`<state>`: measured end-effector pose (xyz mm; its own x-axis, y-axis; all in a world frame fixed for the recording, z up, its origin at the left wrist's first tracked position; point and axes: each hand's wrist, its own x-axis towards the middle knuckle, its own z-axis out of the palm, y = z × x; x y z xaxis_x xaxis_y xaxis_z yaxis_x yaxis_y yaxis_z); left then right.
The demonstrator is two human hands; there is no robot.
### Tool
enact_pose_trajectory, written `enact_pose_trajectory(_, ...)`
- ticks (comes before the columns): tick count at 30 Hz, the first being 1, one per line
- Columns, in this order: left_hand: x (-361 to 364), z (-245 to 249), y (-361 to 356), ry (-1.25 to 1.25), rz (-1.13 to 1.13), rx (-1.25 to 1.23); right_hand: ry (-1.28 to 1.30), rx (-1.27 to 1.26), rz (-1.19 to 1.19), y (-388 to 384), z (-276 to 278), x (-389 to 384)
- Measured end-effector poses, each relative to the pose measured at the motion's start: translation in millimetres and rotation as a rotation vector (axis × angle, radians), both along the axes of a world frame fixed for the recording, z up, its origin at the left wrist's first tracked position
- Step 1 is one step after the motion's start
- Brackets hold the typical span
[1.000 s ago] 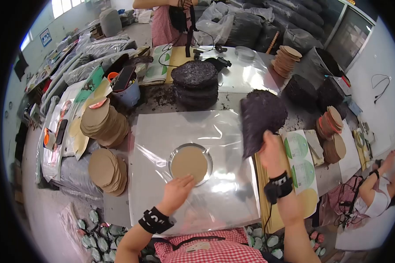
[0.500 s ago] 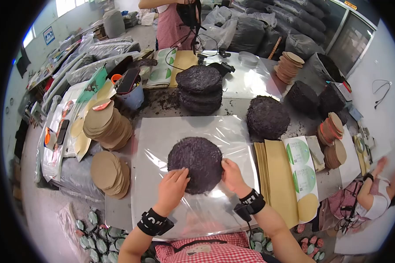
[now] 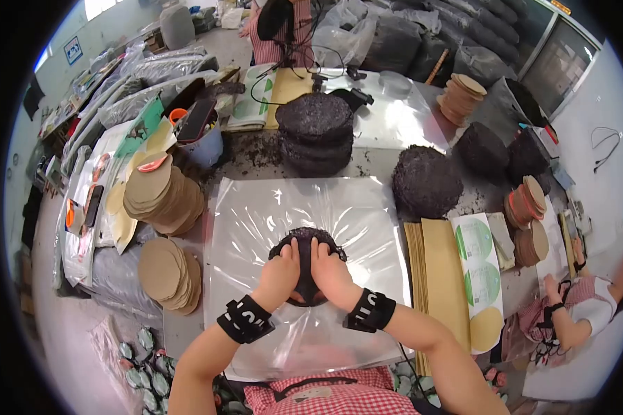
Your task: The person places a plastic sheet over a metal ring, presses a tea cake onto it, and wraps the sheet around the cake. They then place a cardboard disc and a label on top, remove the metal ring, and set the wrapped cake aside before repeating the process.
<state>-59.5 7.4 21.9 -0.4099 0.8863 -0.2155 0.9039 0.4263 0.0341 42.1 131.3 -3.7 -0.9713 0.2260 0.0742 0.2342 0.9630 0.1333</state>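
Observation:
A dark, fibrous round cake (image 3: 305, 271), like dried seaweed, lies on a clear plastic sheet (image 3: 239, 218) in front of me. Its sides are drawn inward, and a smooth dark strip shows between my hands. My left hand (image 3: 280, 278) is closed on its left side, and my right hand (image 3: 333, 275) on its right. The fingers of both point away from me, close together; my thumbs are hidden. Creases in the plastic fan out around the cake. Past the sheet stands a stack of similar cakes (image 3: 315, 131), with another dark pile (image 3: 426, 181) to its right.
Stacks of brown card discs (image 3: 166, 273) stand at the left. Brown paper (image 3: 444, 283) and green-printed packaging (image 3: 476, 259) lie at the right. A blue tub (image 3: 204, 146) sits back left. One person (image 3: 576, 304) is at the right; another (image 3: 284, 34) stands across the table.
Both hands have moved inward from the cake's edges and now lie close together over it. The flat, wide cake has become narrower, and the plastic is creased around it.

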Motion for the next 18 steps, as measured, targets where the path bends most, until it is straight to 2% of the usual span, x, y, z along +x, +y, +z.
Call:
enact_pose_trajectory(2,-2,-10,8,-0.013,0.002,-0.018,-0.001,0.052,-0.004,0,-11,-6)
enact_pose_trajectory(5,-24,-17,9,-0.144,-0.157,-0.074,-0.066,-0.258,0.071,17,-19,-10)
enact_pose_trajectory(7,-42,-17,8,-0.126,-0.279,0.028,-0.026,-0.259,0.255,37,-23,-13)
enact_pose_trajectory(8,-44,-18,6,-0.131,-0.343,0.069,-0.054,-0.277,0.229,32,-22,-11)
enact_pose_trajectory(10,-22,-3,8,-0.155,-0.212,-0.032,-0.11,-0.31,0.175,22,-20,-5)
enact_pose_trajectory(12,-15,1,10,-0.091,-0.133,-0.049,-0.059,-0.309,-0.048,4,-1,-9)
enact_pose_trajectory(13,-17,2,7,-0.124,-0.123,-0.021,-0.079,-0.325,-0.063,4,5,-8)
enact_pose_trajectory(16,-17,-7,-13,-0.097,-0.167,0.129,-0.008,-0.012,0.045,-6,5,10)
enact_pose_trajectory(18,-13,0,-16,-0.158,-0.114,0.116,-0.034,0.044,0.02,-15,0,8)
